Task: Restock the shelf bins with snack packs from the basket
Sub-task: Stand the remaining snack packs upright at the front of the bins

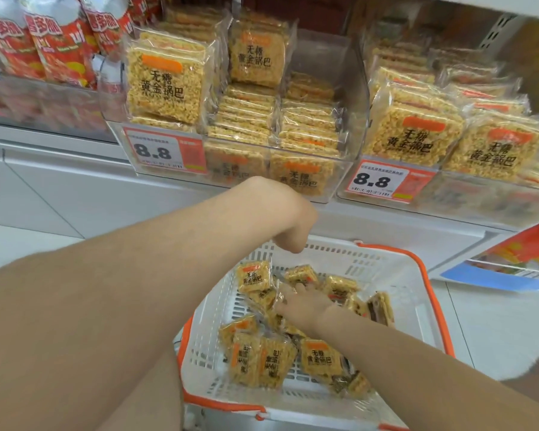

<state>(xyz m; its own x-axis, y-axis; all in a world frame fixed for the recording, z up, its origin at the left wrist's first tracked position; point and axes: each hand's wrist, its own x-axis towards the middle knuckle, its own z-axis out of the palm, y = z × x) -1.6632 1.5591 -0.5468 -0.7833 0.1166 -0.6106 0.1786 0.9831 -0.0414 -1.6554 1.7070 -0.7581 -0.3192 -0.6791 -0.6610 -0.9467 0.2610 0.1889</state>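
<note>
A white basket with orange trim [408, 293] sits low in front of the shelf and holds several yellow snack packs [319, 357]. My right hand [302, 303] reaches into it, fingers spread flat over the packs in the middle and touching them. My left hand [290, 225] hangs bent down at the wrist over the basket's far rim; its fingers are hidden behind the hand. Above, a clear shelf bin [343, 169] holds rows of the same packs, with room at its back right. A second bin [467, 188] to the right is full.
Red snack bags [56, 54] fill the bin at the upper left. Price tags reading 8.8 [156, 152] hang on the bin fronts. A white shelf ledge [75, 169] runs below the bins. A blue and orange sign [511, 269] sticks out at the right.
</note>
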